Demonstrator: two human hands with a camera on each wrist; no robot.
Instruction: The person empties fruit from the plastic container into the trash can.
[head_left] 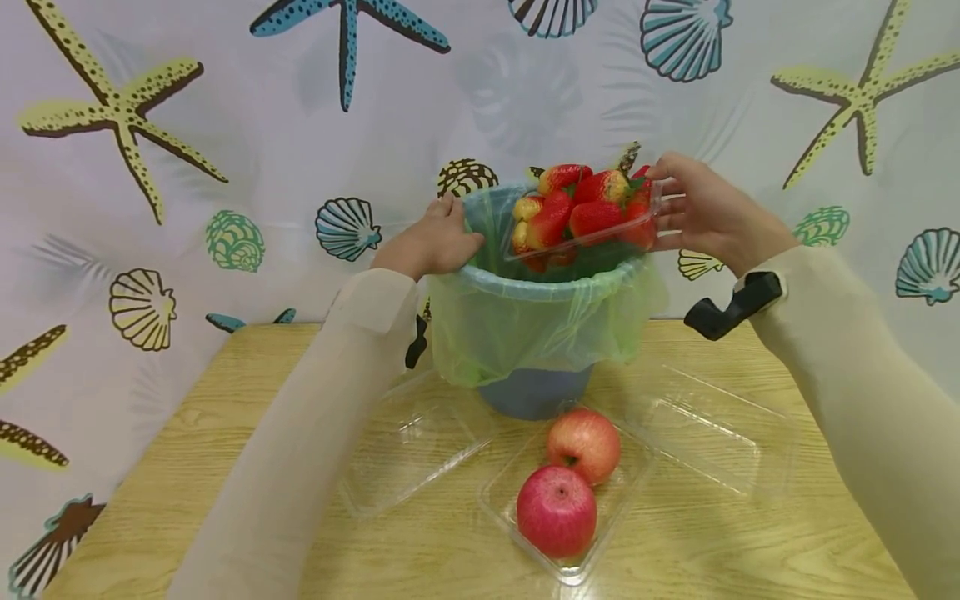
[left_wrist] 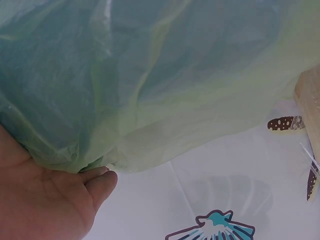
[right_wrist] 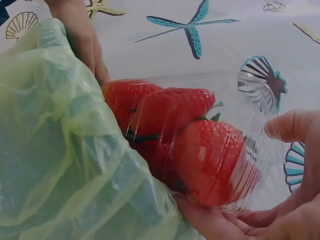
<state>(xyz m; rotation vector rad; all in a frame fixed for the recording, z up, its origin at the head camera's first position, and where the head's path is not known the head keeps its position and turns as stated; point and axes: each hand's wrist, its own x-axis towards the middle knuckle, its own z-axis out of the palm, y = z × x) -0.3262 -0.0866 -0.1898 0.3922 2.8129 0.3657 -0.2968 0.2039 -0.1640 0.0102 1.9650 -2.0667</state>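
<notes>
A clear plastic box (right_wrist: 270, 150) full of red strawberries (head_left: 596, 218) is tilted over the mouth of a blue bucket (head_left: 536, 393). My right hand (head_left: 708, 204) grips the box by its right end, thumb on one side and fingers beneath. A thin green bag (head_left: 517, 329) lines the bucket and hangs over its rim. On the left, my left hand (head_left: 431, 242) holds the bucket's rim with the bag folded under it. In the left wrist view, that hand's fingers (left_wrist: 102, 187) curl against the bag.
Nearer on the wooden table (head_left: 247, 400) lies a clear box holding a red apple (head_left: 557, 511) and a paler apple (head_left: 583, 446). Clear plastic trays flank it, one left (head_left: 408, 454) and one right (head_left: 708, 442). Behind hangs a curtain (head_left: 285, 167) with shells and starfish.
</notes>
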